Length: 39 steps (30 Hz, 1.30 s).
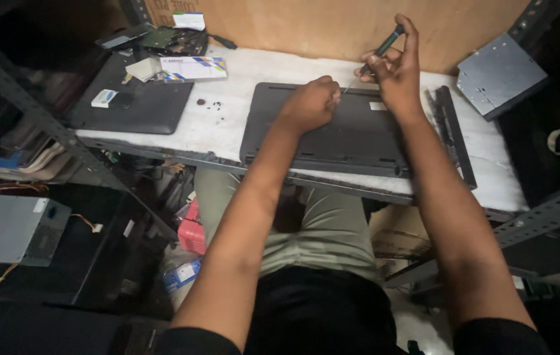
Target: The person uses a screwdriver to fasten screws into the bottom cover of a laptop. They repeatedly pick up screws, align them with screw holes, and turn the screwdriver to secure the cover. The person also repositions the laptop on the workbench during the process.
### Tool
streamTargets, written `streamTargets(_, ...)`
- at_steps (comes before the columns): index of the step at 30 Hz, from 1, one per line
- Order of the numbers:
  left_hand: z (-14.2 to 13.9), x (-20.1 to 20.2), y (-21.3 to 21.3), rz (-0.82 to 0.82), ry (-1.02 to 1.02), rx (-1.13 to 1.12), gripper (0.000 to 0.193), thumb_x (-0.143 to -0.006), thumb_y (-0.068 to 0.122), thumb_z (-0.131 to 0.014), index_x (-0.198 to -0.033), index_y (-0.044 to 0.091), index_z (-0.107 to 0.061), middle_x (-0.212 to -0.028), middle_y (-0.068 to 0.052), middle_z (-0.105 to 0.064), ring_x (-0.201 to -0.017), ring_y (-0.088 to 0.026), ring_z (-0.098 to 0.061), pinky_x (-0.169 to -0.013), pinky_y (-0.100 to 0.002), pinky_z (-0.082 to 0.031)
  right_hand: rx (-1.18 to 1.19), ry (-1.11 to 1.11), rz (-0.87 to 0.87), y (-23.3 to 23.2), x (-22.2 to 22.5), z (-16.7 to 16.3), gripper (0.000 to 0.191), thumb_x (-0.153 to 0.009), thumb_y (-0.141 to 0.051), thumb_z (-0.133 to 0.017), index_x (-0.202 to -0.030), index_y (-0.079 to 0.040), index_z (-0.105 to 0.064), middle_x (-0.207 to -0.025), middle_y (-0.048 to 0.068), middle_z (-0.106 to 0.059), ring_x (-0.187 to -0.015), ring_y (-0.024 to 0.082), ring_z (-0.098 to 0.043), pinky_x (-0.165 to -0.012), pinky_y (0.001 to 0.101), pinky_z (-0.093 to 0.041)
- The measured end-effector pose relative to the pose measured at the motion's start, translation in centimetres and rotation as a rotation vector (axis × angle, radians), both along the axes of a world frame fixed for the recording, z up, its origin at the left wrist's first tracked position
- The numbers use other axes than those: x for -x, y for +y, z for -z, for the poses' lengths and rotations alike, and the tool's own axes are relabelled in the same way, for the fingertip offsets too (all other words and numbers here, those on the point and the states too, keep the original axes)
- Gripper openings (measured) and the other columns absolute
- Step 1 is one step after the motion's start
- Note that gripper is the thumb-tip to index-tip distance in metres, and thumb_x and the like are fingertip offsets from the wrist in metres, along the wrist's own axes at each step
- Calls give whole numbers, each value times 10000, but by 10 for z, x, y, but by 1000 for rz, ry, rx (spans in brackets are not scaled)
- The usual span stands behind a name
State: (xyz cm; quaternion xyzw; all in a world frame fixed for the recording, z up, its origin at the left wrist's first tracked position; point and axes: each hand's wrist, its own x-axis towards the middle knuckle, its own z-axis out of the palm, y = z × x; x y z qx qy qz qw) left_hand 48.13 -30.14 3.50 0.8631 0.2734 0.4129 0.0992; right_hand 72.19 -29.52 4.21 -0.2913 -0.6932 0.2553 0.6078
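Pinched between my right hand's (395,72) fingertips is a screwdriver (380,49), its dark handle tilted up and away, its thin shaft slanting down to the far edge of the laptop (332,131). That grip is closed tight on the handle. My left hand (309,104) is curled into a loose fist, knuckles resting on the laptop's back panel right beside the tip; whether it holds anything inside I cannot tell. The laptop lies upside down, dark base facing me, near the front edge of the white table (227,125).

Progress, as I judge it: the base cover is still seated flat, no gap showing, so the opening looks early. A few small dark specks (213,104) sit on the table just left of the laptop; they could be screws already out, but they are too small to be sure.

Right of the laptop lies a long dark strip (454,135), touching the table edge. Farther right, beyond the table, a grey metal drive (500,73) sits tilted. Left of the laptop, well apart, rests a second dark laptop (132,105) with a small white box (104,98) and a printed carton (191,68) on and above it. Behind everything stands a cardboard sheet (332,23). Below left, on the floor, a grey power supply (14,230).
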Motion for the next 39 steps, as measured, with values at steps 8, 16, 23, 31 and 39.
streamTargets(8, 2, 4, 9, 3, 46, -17, 163, -762, 10, -703, -910, 79, -711, -958, -135, -656, -905, -372, -661, -760, -455, -512, -44, -18, 42, 3, -2, 3, 732, -1161, 58, -582, -1638, -186, -84, -1113, 211, -735, -925, 252, -788, -830, 328, -669)
streamTargets(16, 4, 4, 12, 2, 35, -57, 153, -818, 13, -716, -943, 95, -750, -977, -113, -683, -920, -345, -676, -768, -443, -518, -73, -19, 107, 2, -6, 0, 718, -1159, 71, -564, -1638, -187, -96, -1114, 207, -734, -920, 249, -794, -796, 313, -682)
streamTargets(23, 6, 2, 13, -8, 41, -61, 190, -805, -14, -682, -926, 110, -758, -994, -118, -685, -933, -352, -677, -782, -445, -525, -73, -15, 91, 1, -5, -1, 715, -1177, 48, -588, -1632, -193, -92, -1103, 194, -737, -906, 245, -793, -827, 333, -681)
streamTargets(31, 8, 3, 17, 12, 103, -71, 214, -756, -26, -680, -935, 79, -730, -1017, -143, -678, -944, -373, -668, -797, -452, -529, -79, -3, 122, -2, -8, -4, 771, -1153, 40, -595, -1672, -212, -83, -1140, 183, -729, -942, 251, -795, -800, 327, -684)
streamTargets(39, 0, 1, 6, -27, 67, 9, 167, -802, -19, -654, -930, 69, -717, -995, -137, -670, -944, -369, -666, -820, -450, -530, -45, 27, 112, -1, -7, -3, 754, -1154, 21, -599, -1664, -222, -100, -1159, 204, -741, -933, 255, -800, -780, 320, -675)
